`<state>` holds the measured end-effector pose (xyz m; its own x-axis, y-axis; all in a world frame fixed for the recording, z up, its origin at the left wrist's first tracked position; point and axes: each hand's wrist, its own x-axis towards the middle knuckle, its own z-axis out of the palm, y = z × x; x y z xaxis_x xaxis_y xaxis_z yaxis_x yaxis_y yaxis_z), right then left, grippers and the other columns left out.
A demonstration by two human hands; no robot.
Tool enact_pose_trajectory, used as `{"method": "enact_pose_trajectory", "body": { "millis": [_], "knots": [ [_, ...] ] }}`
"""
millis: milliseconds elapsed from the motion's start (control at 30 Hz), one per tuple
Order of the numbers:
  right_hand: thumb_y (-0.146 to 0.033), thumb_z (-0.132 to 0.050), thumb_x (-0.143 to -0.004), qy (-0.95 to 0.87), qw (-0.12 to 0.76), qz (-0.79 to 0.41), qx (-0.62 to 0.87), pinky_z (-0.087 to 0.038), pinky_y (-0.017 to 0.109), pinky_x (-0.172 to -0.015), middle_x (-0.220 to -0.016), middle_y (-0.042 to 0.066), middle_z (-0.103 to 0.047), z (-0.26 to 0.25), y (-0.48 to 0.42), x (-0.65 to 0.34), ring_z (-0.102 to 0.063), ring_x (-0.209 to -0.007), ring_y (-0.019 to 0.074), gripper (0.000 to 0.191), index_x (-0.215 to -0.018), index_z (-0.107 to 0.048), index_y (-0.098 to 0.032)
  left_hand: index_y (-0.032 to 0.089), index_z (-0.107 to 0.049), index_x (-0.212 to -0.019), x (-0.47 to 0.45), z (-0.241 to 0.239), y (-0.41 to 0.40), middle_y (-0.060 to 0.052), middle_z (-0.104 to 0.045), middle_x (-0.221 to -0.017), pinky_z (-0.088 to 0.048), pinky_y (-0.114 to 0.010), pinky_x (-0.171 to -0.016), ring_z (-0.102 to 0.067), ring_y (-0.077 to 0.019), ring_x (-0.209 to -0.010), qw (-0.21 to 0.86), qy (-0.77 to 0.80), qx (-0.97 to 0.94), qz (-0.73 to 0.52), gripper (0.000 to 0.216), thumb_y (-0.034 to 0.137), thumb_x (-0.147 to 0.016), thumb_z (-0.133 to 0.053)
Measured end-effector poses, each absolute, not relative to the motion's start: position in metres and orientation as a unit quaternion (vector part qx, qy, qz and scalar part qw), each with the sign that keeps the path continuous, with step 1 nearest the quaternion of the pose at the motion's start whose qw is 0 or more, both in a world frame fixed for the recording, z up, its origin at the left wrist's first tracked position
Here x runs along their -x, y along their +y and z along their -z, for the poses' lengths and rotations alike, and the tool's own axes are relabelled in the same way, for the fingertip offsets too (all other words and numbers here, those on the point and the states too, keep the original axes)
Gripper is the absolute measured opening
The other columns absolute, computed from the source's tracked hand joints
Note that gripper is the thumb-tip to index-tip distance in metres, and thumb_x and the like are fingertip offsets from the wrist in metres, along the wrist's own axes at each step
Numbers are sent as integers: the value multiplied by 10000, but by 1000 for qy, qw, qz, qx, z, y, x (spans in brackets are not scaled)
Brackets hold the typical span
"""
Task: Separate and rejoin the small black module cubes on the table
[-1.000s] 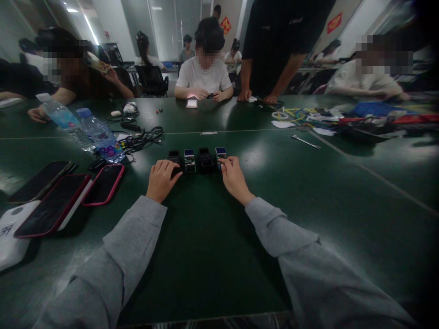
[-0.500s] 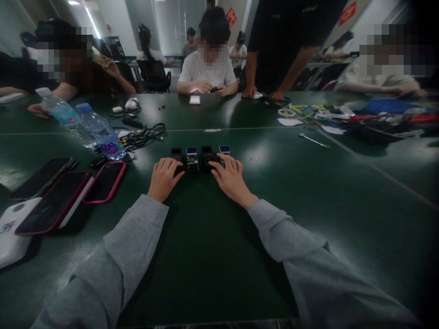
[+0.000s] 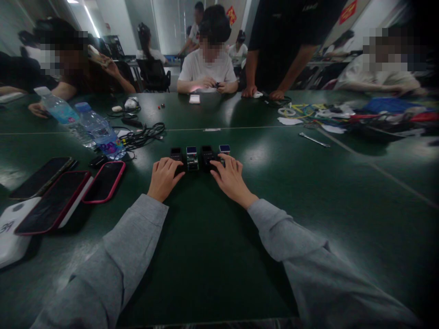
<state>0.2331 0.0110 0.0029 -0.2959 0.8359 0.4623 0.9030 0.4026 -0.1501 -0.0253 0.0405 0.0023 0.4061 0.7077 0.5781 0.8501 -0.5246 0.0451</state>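
Note:
Small screened devices stand in a row on the dark green table point(image 3: 212, 256). My left hand point(image 3: 164, 177) lies over the lower part of the leftmost black device point(image 3: 176, 152), thumb spread away from the curved fingers. Beside it is a bare green circuit board with a small screen point(image 3: 192, 159), touched by neither hand. My right hand point(image 3: 230, 178) has its thumb and a fingertip at a second black device point(image 3: 206, 155). Its other fingers rest over another small-screened board point(image 3: 224, 149), mostly hidden beneath them. Both hands look loosely open, not wrapped round anything.
Left of my arms lie several phones, including a pink-rimmed phone point(image 3: 104, 182), and a white box point(image 3: 15, 228). Two water bottles point(image 3: 101, 130) lean near black cables point(image 3: 147, 136). A wrench point(image 3: 313, 140) and a heap of coloured wires point(image 3: 370, 116) are at right. People sit opposite.
My hands and the row of devices stay practically still. In the far background, a person in a light top now shows higher, behind the seated person opposite.

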Motion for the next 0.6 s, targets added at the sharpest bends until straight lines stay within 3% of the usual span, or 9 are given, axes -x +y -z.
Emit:
{"method": "enact_pose_trajectory", "body": {
  "millis": [333,600],
  "knots": [
    [-345,-391,-1008,-806,244,66,535,-305,499,-1056,-1416,126,-372,-4,10,-232,-345,-1311,310,349,-1333,-444,-231,225,-569,-1132,25,-1,41,-88,-646,-1072,-394,-427,-876,-517,-296,-1100,127,-472,828,273,254,344,-909,-597],
    [-354,-365,-1014,-795,272,65,539,-301,468,-1063,-1405,143,-384,-3,10,-232,-351,-1300,303,431,-1410,-333,-186,200,-506,-1246,24,-1,39,-129,-570,-1223,-372,-443,-954,-502,-307,-1145,126,-502,782,347,458,496,-900,-563]
  ]
}}
